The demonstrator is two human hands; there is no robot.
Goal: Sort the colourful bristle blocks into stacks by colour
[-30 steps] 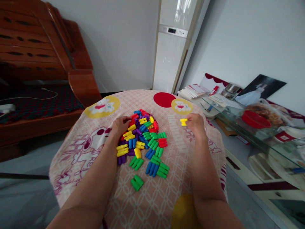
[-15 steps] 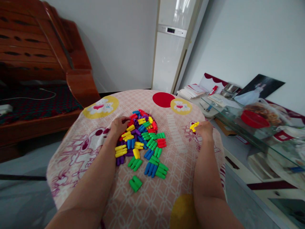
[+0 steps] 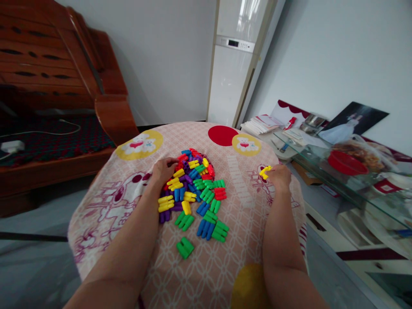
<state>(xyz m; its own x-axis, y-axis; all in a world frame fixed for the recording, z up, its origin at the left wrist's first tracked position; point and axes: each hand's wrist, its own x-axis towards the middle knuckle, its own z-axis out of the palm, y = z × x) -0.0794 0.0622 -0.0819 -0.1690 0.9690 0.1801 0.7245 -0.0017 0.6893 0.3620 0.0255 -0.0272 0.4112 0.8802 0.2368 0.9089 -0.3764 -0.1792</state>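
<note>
My right hand [image 3: 279,176] is closed on a yellow plastic building block [image 3: 265,172], above the right side of the table. At the left edge of a heap of bullet-shaped building blocks [image 3: 188,178], my left hand [image 3: 163,169] has its fingers bent together against the pieces. What sits between those fingertips is hidden. A red block [image 3: 183,158] lies right beside them. The heap mixes red, yellow, blue, purple and green pieces. Nearer to me lie a single green block [image 3: 185,247] and a blue block [image 3: 205,229] touching green ones.
A patterned cloth [image 3: 234,240] covers the round table. On the right stands a glass-topped cabinet [image 3: 317,178] bearing papers [image 3: 262,123], a red bowl [image 3: 347,163] and a photo [image 3: 355,118]. A wooden bench [image 3: 112,111] is at the left, a white upright appliance [image 3: 230,77] behind.
The whole view has shifted slightly, moving the scene a little to the right. Both hands keep nearly the same places on the table, and the yellow block stays in my right hand.
</note>
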